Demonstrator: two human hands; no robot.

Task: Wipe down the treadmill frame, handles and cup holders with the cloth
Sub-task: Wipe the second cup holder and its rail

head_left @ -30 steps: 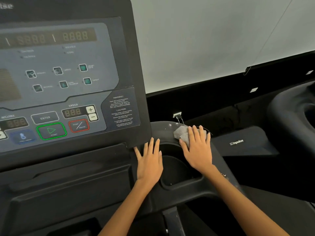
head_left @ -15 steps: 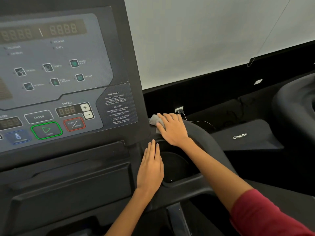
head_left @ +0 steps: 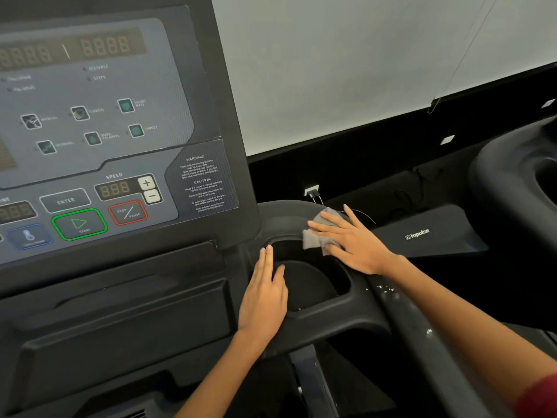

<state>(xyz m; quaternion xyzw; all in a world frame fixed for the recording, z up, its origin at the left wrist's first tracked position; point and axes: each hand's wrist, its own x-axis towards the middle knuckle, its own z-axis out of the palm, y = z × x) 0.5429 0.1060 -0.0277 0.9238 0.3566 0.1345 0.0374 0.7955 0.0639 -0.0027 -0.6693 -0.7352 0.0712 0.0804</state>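
Note:
The black treadmill has a cup holder (head_left: 304, 285) just right of the control console (head_left: 99, 140). My right hand (head_left: 352, 242) lies flat on a grey cloth (head_left: 313, 236), pressing it onto the far right rim of the cup holder. My left hand (head_left: 265, 294) rests flat, fingers together, on the cup holder's left rim and holds nothing. The right handle bar (head_left: 416, 336) runs down from the cup holder toward me, with small wet or dusty specks on it.
A second black treadmill (head_left: 512, 188) stands at the right, with its motor cover marked "impulse" (head_left: 417, 233) beyond my right hand. A wall socket with a plug and cable (head_left: 312, 191) sits behind the cup holder, below the pale wall.
My right hand slid the cloth from the far left of the rim, beside the console, back right along the cup holder's rim. My left hand stayed in place.

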